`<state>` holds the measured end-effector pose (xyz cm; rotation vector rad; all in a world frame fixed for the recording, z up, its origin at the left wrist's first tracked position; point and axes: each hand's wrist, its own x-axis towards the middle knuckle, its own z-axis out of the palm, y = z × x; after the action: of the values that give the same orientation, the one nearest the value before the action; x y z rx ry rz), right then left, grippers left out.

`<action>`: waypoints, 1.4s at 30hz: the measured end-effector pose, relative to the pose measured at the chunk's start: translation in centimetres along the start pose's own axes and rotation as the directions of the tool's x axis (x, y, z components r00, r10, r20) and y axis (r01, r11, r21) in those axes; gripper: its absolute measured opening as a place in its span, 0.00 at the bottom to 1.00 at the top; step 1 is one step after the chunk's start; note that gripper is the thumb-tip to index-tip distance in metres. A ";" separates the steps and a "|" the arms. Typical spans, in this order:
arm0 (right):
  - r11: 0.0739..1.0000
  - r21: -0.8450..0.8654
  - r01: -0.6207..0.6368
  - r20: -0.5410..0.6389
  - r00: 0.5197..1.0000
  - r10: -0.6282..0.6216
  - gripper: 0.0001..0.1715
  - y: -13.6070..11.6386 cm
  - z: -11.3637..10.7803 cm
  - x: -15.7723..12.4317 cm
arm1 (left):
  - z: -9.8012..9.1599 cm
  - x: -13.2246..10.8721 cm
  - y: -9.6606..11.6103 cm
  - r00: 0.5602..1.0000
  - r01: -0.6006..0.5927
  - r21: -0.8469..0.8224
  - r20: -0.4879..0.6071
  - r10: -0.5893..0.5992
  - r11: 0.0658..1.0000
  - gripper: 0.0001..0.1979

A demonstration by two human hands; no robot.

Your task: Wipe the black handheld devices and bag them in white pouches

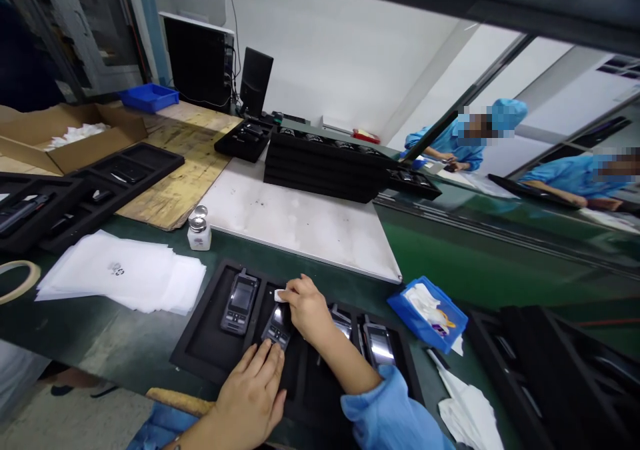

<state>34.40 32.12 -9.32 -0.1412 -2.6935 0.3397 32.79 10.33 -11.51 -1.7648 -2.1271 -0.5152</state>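
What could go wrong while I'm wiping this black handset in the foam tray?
The small white wipe pinched in your right hand might drag grit across the glossy black handset, scratching its screen. Your left hand only presses flat on its lower end, so it could shift in the black foam tray, bumping the neighbouring handset.

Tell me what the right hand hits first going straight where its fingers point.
Probably the handheld device in the black tray's left slot; the right hand, pinching a white wipe, points left toward it. Depth is unclear.

Light-blue sleeve (387, 407) (right arm only)
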 end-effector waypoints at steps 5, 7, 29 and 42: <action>0.994 0.045 -0.097 -0.096 0.990 0.100 0.22 -0.4 -0.5 -4.1 | 0.4 -0.1 0.0 1.000 -0.008 0.001 -0.013 0.008 1.000 0.21; 0.991 0.067 -0.116 -0.129 0.984 0.124 0.21 -1.8 -0.3 -5.9 | 0.5 -0.2 0.0 1.000 -0.008 -0.017 -0.019 0.008 1.000 0.21; 0.983 0.148 -0.112 -0.039 0.992 0.118 0.21 -4.7 0.7 -4.7 | -0.5 -0.1 -0.5 0.999 -0.010 -0.089 0.046 0.014 0.996 0.21; 0.994 0.105 -0.033 -0.066 0.997 0.040 0.21 -6.9 5.0 5.3 | -1.7 -3.1 -5.2 0.978 0.198 0.056 0.054 -0.201 0.978 0.26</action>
<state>27.16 25.15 -9.83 -0.1683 -2.6025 0.4762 28.30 5.95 -11.77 -1.5661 -2.3524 -0.4598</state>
